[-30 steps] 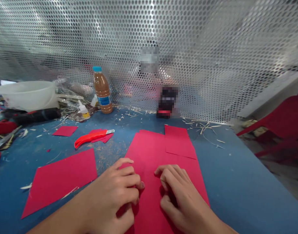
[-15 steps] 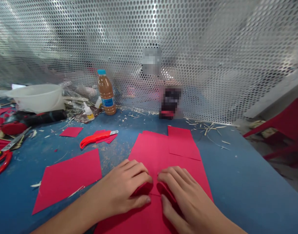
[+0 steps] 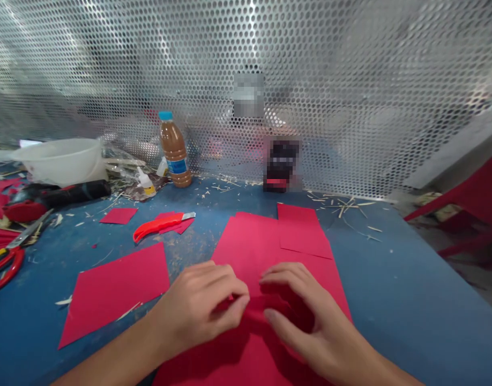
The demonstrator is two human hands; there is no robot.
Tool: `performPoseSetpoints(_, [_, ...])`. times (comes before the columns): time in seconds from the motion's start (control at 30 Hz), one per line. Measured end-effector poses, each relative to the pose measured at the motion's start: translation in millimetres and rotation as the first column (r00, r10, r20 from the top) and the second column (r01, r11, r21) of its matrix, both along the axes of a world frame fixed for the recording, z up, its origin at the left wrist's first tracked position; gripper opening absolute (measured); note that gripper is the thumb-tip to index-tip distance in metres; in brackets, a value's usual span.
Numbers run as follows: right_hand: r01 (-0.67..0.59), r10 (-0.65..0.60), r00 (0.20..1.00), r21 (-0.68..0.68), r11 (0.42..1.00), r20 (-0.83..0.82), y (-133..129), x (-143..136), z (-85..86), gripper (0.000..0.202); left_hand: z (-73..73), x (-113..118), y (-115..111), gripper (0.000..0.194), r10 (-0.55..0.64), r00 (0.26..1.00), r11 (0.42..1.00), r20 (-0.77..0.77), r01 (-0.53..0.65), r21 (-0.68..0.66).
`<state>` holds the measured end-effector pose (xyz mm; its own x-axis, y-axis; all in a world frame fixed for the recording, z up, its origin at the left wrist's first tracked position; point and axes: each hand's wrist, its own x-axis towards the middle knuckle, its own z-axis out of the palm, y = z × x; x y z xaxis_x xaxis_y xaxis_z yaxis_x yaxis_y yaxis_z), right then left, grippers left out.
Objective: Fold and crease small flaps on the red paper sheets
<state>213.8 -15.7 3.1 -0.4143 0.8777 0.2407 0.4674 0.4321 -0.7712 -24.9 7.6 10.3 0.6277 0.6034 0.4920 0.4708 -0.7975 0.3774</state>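
Note:
Red sheets of paper (image 3: 254,252) lie overlapping on the blue table in front of me, with a smaller red piece (image 3: 304,230) on their upper right. Over the sheets, my left hand (image 3: 209,300) has its thumb and forefinger pinched together; whatever lies between the fingertips is too small to make out. Facing it on the right, my right hand (image 3: 306,311) is curved, with thumb and fingers apart and nothing seen held. Another red sheet (image 3: 117,292) rests left of my left hand.
An orange cutter (image 3: 159,225), red-handled scissors (image 3: 15,257), a black and red tool (image 3: 57,198), a white basin (image 3: 63,161), a glue bottle (image 3: 145,184) and a brown drink bottle (image 3: 174,153) stand or lie leftward. A phone (image 3: 282,166) leans against the perforated metal wall (image 3: 350,96).
Both hands have lifted slightly off the paper. My left thumb and forefinger have closed together, while my right thumb and fingers have spread wider. The view has shifted slightly.

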Motion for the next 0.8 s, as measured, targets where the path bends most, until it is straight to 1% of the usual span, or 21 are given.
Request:
performPoseSetpoints(0.03, [0.012, -0.016, 0.998, -0.075, 0.997, -0.056, 0.4, -0.6, 1.6, 0.008, 0.6, -0.2, -0.3, 0.019, 0.044, 0.996, 0.990, 0.074, -0.033, -0.139])
performPoseSetpoints(0.07, [0.019, -0.033, 0.995, -0.147, 0.989, -0.094, 0.8, -1.3, 2.8, 0.015, 0.7, -0.3, -1.0, 0.019, 0.093, 0.988, 0.965, 0.121, -0.059, -0.254])
performPoseSetpoints(0.1, [0.028, -0.054, 0.991, -0.208, 0.978, -0.121, 1.0, -2.0, 3.3, 0.026, 0.5, -0.3, -2.2, 0.018, 0.140, 0.980, 0.941, 0.143, -0.086, -0.327])
performPoseSetpoints(0.13, [0.031, -0.074, 0.986, -0.268, 0.963, -0.149, 1.1, -2.5, 3.3, 0.033, 0.1, -0.1, -3.8, 0.015, 0.174, 0.974, 0.926, 0.146, -0.111, -0.361])
performPoseSetpoints(0.17, [0.027, -0.091, 0.979, -0.323, 0.946, -0.185, 1.1, -3.0, 2.9, 0.036, -0.4, 0.3, -5.9, 0.012, 0.193, 0.972, 0.923, 0.135, -0.133, -0.362])
performPoseSetpoints(0.2, [0.017, -0.108, 0.968, -0.372, 0.928, -0.225, 0.9, -3.4, 2.2, 0.037, -0.9, 1.0, -8.5, 0.021, 0.196, 0.973, 0.929, 0.121, -0.145, -0.340])
performPoseSetpoints(0.27, [-0.001, -0.148, 0.945, -0.457, 0.889, -0.290, 0.1, -3.9, 1.1, 0.037, -1.6, 3.3, -14.4, 0.062, 0.152, 0.985, 0.947, 0.077, -0.123, -0.297])
performPoseSetpoints(0.3, [-0.008, -0.164, 0.936, -0.485, 0.875, -0.311, -0.5, -4.2, 1.1, 0.039, -1.8, 4.9, -17.3, 0.077, 0.124, 0.991, 0.948, 0.051, -0.103, -0.301])
performPoseSetpoints(0.33, [-0.018, -0.171, 0.929, -0.503, 0.864, -0.327, -1.2, -4.6, 1.5, 0.041, -2.1, 6.5, -19.9, 0.083, 0.110, 0.993, 0.941, 0.035, -0.092, -0.325])
performPoseSetpoints(0.37, [-0.038, -0.167, 0.923, -0.513, 0.858, -0.348, -1.9, -4.9, 2.4, 0.042, -2.5, 8.2, -22.0, 0.079, 0.114, 0.993, 0.926, 0.037, -0.093, -0.367])
performPoseSetpoints(0.4, [-0.075, -0.148, 0.914, -0.516, 0.853, -0.378, -2.6, -5.3, 3.8, 0.042, -3.1, 9.9, -23.6, 0.068, 0.129, 0.990, 0.902, 0.057, -0.093, -0.422])
performPoseSetpoints(0.47, [-0.171, -0.092, 0.888, -0.510, 0.843, -0.450, -3.8, -5.9, 6.9, 0.037, -4.8, 12.5, -25.0, 0.048, 0.170, 0.975, 0.817, 0.140, -0.060, -0.573])
performPoseSetpoints(0.5, [-0.210, -0.068, 0.876, -0.503, 0.839, -0.478, -4.4, -6.0, 8.2, 0.034, -5.8, 13.5, -25.0, 0.043, 0.185, 0.963, 0.757, 0.194, -0.014, -0.653])
performPoseSetpoints(0.53, [-0.232, -0.055, 0.867, -0.499, 0.835, -0.495, -5.0, -6.0, 8.9, 0.032, -6.6, 14.3, -24.5, 0.042, 0.199, 0.948, 0.688, 0.249, 0.046, -0.724])
performPoseSetpoints(0.6, [-0.233, -0.063, 0.863, -0.504, 0.832, -0.502, -6.3, -5.8, 7.9, 0.033, -7.3, 15.6, -22.8, 0.048, 0.267, 0.906, 0.541, 0.328, 0.141, -0.829])
performPoseSetpoints(0.63, [-0.208, -0.089, 0.864, -0.514, 0.832, -0.495, -7.0, -5.5, 6.1, 0.037, -7.1, 16.1, -21.6, 0.052, 0.314, 0.884, 0.478, 0.347, 0.168, -0.862])
performPoseSetpoints(0.67, [-0.170, -0.132, 0.865, -0.530, 0.831, -0.484, -7.7, -5.2, 3.5, 0.042, -6.3, 16.6, -20.5, 0.055, 0.364, 0.861, 0.434, 0.356, 0.181, -0.882])
performPoseSetpoints(0.7, [-0.119, -0.191, 0.861, -0.553, 0.825, -0.471, -8.3, -4.7, 0.3, 0.050, -5.1, 17.0, -19.3, 0.057, 0.407, 0.840, 0.406, 0.359, 0.186, -0.895])
performPoseSetpoints(0.73, [-0.071, -0.253, 0.853, -0.581, 0.810, -0.456, -8.8, -4.2, -3.4, 0.058, -3.7, 17.3, -18.3, 0.059, 0.433, 0.823, 0.393, 0.367, 0.194, -0.899])
performPoseSetpoints(0.8, [-0.008, -0.354, 0.830, -0.644, 0.765, -0.431, -9.4, -2.8, -11.3, 0.073, -0.8, 18.0, -17.0, 0.061, 0.438, 0.808, 0.385, 0.394, 0.227, -0.894])
